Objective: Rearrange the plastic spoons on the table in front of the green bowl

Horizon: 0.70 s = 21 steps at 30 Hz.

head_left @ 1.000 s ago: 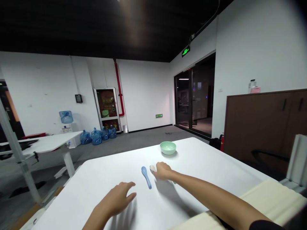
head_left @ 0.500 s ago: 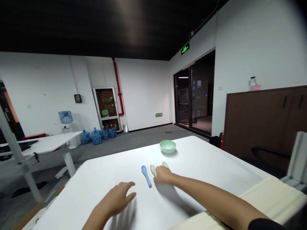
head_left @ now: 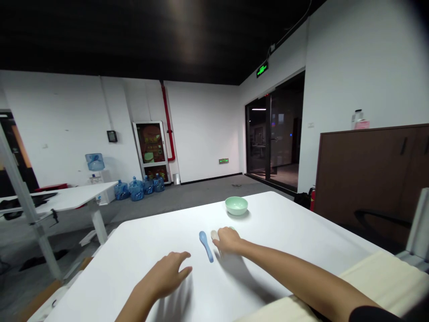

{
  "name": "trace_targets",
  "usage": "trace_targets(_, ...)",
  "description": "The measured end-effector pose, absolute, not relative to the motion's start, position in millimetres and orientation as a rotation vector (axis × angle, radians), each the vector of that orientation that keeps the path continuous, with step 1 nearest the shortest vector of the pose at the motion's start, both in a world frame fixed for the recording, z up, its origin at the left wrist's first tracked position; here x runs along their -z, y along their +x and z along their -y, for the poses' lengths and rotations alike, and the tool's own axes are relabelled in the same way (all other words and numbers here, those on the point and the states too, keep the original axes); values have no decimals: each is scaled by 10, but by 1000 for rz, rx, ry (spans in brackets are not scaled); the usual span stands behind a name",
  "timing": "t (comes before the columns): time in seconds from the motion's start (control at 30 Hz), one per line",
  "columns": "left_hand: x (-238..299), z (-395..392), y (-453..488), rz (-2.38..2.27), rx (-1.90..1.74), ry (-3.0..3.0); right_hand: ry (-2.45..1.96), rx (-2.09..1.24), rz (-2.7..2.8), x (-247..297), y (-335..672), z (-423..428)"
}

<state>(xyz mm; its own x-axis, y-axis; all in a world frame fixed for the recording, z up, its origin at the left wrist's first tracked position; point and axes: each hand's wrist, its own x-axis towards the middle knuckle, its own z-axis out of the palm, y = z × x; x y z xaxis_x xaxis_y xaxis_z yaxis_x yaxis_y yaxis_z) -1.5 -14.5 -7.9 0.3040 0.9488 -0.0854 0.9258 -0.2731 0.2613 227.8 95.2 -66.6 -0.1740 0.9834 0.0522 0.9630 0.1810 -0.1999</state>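
Note:
A blue spoon (head_left: 205, 244) lies on the white table (head_left: 284, 232). Just to its right, the bowl of a beige spoon (head_left: 214, 234) peeks out from under my right hand (head_left: 229, 240), whose fingers curl down over it. A sliver of a pale green spoon (head_left: 232, 228) shows at the far side of that hand. Farther back stands a mint green bowl (head_left: 236, 205). Flat on the table to the near left rests my left hand (head_left: 166, 278), fingers stretched out and holding nothing.
A cream cloth (head_left: 375, 281) covers the table's near right corner. A brown cabinet (head_left: 372, 174) and a dark chair (head_left: 378, 223) stand to the right. On the left are another white desk (head_left: 67, 199), a metal post (head_left: 27, 210) and several blue water jugs (head_left: 136, 190) on the floor.
My right hand has shifted slightly over the beige and green spoons, covering most of the green one. The view has tilted a little. My left hand has stayed in place.

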Motion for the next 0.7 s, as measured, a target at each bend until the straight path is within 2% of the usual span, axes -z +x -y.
trace_targets(0.43,137,111,-48,-1687,-152,2326,-1835,-235,2366,599,1986,-1029)
trace_targets(0.7,124,133,-41,-1687,-149,2330,-1852,-158,2437,691,1837,-1022)
